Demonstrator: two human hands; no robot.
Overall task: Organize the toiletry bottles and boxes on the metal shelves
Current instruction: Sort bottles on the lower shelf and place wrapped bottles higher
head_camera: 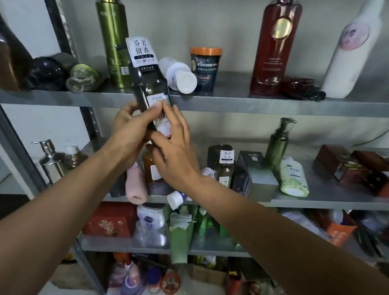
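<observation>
dark labelled bottle, upright, mid-air

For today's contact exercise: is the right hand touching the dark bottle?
Touching. The head view shows fingers of the right hand lying against the dark bottle, no gap.
</observation>
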